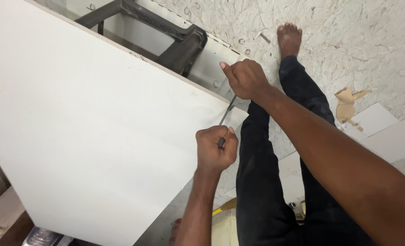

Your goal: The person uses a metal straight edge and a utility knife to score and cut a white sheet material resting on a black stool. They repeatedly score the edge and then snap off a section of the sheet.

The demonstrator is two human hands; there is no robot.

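- A slim metal file runs along the right-hand edge of a large white board, near the board's far right corner. Its long axis slants from near-left to far-right, following that edge.
- The left hand has its fingers wrapped tight round the dark handle end, which is the nearer end of the tool.
- The right hand sits farther away, fingers curled shut on the tip end, thumb stretched out to the left over the board corner.
- So the tool lies between the two fists, both touching it; the left hand is nearer the body, the right one farther off.
- The board lies tilted across the left of the view, over a dark plastic stool that shows beyond its far edge.
- The person's legs in dark trousers and a bare foot stand on a pale speckled floor, just right of the board.
- Pale offcuts and a torn tan scrap lie on the floor to the right.
- No container is in view.
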